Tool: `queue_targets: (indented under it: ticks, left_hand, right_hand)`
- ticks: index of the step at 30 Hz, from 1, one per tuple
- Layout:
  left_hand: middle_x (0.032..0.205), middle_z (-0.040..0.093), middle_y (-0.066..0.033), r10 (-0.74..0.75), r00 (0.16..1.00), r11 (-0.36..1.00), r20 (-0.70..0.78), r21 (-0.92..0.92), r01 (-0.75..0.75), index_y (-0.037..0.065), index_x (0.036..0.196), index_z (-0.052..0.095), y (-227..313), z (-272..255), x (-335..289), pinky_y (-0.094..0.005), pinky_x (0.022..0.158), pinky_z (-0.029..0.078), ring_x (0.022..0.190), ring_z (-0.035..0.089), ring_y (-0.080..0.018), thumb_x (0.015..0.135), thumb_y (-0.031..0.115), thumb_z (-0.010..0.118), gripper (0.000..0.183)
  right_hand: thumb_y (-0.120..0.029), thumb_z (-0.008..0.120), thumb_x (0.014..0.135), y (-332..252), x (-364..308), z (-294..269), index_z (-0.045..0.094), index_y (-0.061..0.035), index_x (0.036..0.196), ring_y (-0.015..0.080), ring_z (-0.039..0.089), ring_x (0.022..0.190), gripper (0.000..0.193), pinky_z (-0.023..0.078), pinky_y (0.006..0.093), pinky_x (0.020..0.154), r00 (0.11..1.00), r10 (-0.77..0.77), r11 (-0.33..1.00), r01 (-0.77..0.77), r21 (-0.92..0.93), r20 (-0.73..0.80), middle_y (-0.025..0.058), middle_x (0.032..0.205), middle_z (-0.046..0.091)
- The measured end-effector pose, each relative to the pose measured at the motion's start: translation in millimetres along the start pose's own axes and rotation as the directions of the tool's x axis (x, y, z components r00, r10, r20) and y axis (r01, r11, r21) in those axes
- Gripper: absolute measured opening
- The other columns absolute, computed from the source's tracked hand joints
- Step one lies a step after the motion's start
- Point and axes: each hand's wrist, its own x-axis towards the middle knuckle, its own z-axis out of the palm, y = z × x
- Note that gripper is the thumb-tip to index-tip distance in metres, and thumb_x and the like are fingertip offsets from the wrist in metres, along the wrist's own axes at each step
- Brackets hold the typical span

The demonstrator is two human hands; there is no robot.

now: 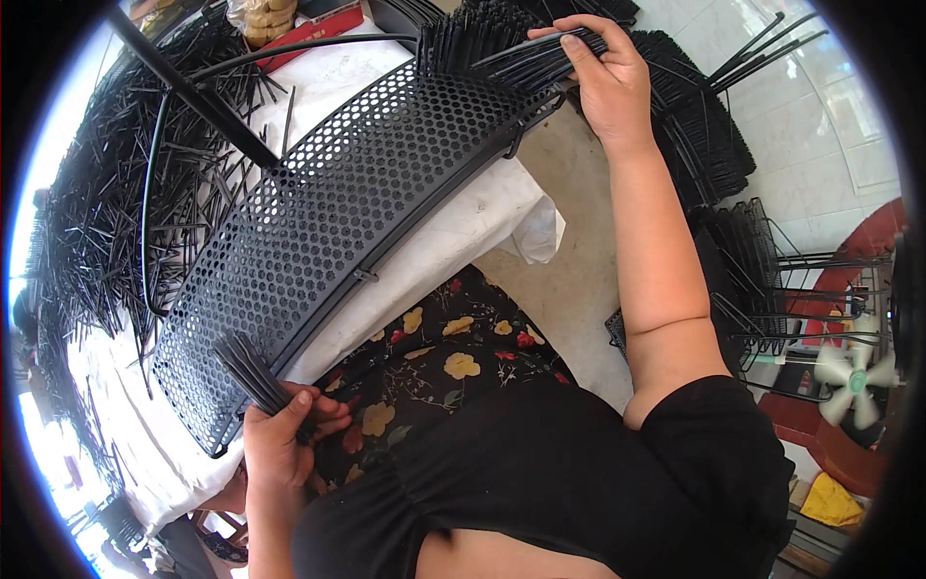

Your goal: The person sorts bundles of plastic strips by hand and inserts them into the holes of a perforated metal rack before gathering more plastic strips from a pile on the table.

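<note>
A long, curved black panel (328, 207) with a honeycomb of holes lies across in front of me, with a solid rim along its near edge. My left hand (280, 439) is closed around a bundle of thin black strips (248, 369) by the panel's near left end. At the far right end, my right hand (617, 87) pinches thin black strips (540, 56) between thumb and fingers. Beside it, many black strips (473, 39) stand upright in dense rows on the panel. The exact number in each hand cannot be made out.
A large heap of loose black strips (116, 212) lies on the white-covered table (473, 207) at the left. A black rod (212, 111) slants down to the panel. Black bristly pieces (709, 145) stack at the right, above a white fan (854, 381).
</note>
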Motion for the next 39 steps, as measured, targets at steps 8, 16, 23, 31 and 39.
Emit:
queue_targets:
  ticks: [8,16,23,31,39]
  left_hand:
    - [0.079,0.065,-0.0171,-0.01,1.0,1.0,0.023,0.002,0.01,-0.003,0.095,0.055,0.6,0.6,2.2,-0.0452,0.07,0.061,0.078,0.069,-0.0323,0.09,0.007,0.061,0.013]
    - [0.078,0.065,-0.0158,0.0,1.0,1.0,0.018,-0.001,0.0,-0.003,0.095,0.056,0.6,3.0,2.0,-0.0448,0.07,0.061,0.077,0.069,-0.0318,0.089,0.007,0.061,0.013]
    - [0.078,0.065,-0.0149,-0.008,1.0,1.0,-0.001,0.019,0.008,-0.002,0.094,0.055,0.7,-0.2,1.8,-0.0445,0.068,0.061,0.076,0.069,-0.031,0.089,0.008,0.061,0.013]
    - [0.077,0.065,-0.0144,-0.006,1.0,0.999,0.005,0.037,0.006,-0.002,0.094,0.055,-0.4,3.0,1.0,-0.0439,0.066,0.061,0.075,0.069,-0.0306,0.09,0.009,0.061,0.012]
    - [0.078,0.065,-0.014,-0.012,1.0,0.998,0.0,0.063,0.012,-0.002,0.094,0.055,-1.8,6.6,0.7,-0.0429,0.065,0.061,0.075,0.069,-0.0301,0.09,0.01,0.061,0.013]
  right_hand:
    - [0.0,0.051,0.095,-15.1,6.8,10.1,0.057,-0.0008,0.101,0.0171,0.064,0.092,0.008,0.049,0.0301,0.086,0.977,0.197,0.98,-0.193,0.056,-0.077,0.0092,0.096,0.066]
    - [-0.002,0.054,0.094,-22.6,4.8,25.0,0.057,0.0013,0.101,0.019,0.065,0.09,0.009,0.049,0.0303,0.083,0.984,0.126,0.951,-0.157,-0.267,-0.128,0.0117,0.094,0.066]
    - [-0.005,0.057,0.09,-27.6,12.6,39.7,0.057,0.003,0.102,0.0307,0.067,0.089,0.014,0.051,0.0352,0.079,0.985,0.066,0.851,-0.14,-0.506,-0.161,0.0207,0.093,0.066]
    - [-0.007,0.054,0.093,-20.5,35.2,41.4,0.051,0.0021,0.113,0.0389,0.064,0.096,0.023,0.05,0.0414,0.082,0.998,0.026,0.788,0.014,-0.615,0.057,0.0243,0.101,0.064]
    - [-0.007,0.053,0.093,-27.6,38.4,37.5,0.058,0.0012,0.109,0.0386,0.063,0.097,0.02,0.049,0.0416,0.084,0.98,-0.018,0.832,0.124,-0.541,0.197,0.0218,0.102,0.066]
